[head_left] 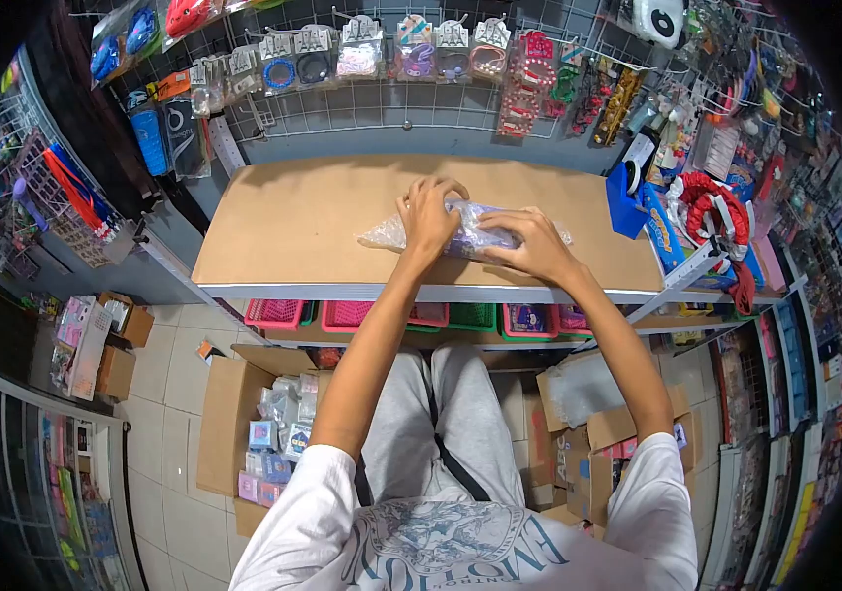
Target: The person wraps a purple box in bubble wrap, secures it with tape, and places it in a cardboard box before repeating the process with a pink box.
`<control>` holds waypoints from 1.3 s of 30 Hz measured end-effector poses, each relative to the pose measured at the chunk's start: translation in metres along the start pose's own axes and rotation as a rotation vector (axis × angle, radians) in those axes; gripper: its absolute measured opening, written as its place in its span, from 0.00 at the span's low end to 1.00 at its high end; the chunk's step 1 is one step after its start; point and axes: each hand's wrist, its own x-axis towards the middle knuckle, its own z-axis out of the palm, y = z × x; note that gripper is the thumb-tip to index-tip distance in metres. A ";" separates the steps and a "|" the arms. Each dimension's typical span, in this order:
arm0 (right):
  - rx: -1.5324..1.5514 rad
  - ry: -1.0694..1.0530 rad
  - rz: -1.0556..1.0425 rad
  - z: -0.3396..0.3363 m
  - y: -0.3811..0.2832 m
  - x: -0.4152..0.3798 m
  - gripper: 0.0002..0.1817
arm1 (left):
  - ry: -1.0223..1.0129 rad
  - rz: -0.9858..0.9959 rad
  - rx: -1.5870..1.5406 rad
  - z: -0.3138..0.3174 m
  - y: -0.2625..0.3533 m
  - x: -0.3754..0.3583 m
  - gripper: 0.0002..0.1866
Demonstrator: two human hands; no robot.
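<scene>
A clear plastic-wrapped bundle (pixel 466 236) with purple items inside lies on the brown shelf top (pixel 293 217), near its front edge. My left hand (pixel 431 215) grips the bundle's left part from above, its fingers curled over the plastic. On the right part, my right hand (pixel 531 242) has its fingers bent round the wrap. Loose crinkled plastic sticks out to the left of my left hand. What exactly is inside the wrap cannot be made out.
Packaged accessories (pixel 359 61) hang on a wire grid behind the shelf. A blue holder (pixel 626 205) stands at its right end. Pink baskets (pixel 276 312) sit below. Open cardboard boxes (pixel 221 424) flank my legs on the tiled floor.
</scene>
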 end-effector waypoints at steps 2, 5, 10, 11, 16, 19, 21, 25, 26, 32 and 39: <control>-0.048 0.029 -0.026 0.006 0.003 -0.008 0.20 | -0.065 0.137 -0.030 -0.005 -0.006 0.004 0.15; -0.102 0.070 -0.047 0.015 0.002 -0.018 0.23 | -0.156 0.323 -0.073 -0.012 -0.021 0.015 0.15; -0.186 0.122 -0.086 0.025 0.006 -0.022 0.22 | -0.315 0.538 -0.015 -0.044 -0.032 0.022 0.14; -0.202 0.109 -0.082 0.026 0.007 -0.023 0.22 | -0.328 0.539 -0.063 -0.050 -0.032 0.022 0.14; -0.219 0.122 -0.121 0.028 0.007 -0.027 0.20 | -0.418 0.528 -0.065 -0.073 -0.051 0.018 0.15; -0.232 0.182 -0.184 0.035 0.011 -0.028 0.20 | -0.109 0.489 0.025 -0.089 -0.043 0.006 0.21; -0.263 0.228 -0.210 0.040 0.010 -0.028 0.19 | -0.174 0.587 0.058 -0.096 -0.023 -0.005 0.23; -0.281 0.225 -0.241 0.041 0.014 -0.028 0.19 | -0.315 0.733 -0.065 -0.070 -0.008 -0.023 0.25; -0.285 0.227 -0.242 0.040 0.014 -0.029 0.19 | -0.347 0.703 -0.071 -0.063 -0.009 -0.025 0.26; -0.148 0.224 -0.174 0.031 -0.001 -0.031 0.19 | -0.256 0.633 -0.197 -0.038 -0.021 -0.036 0.18; -0.034 0.239 -0.013 0.038 0.002 -0.029 0.12 | -0.210 0.707 -0.180 -0.035 -0.029 -0.036 0.19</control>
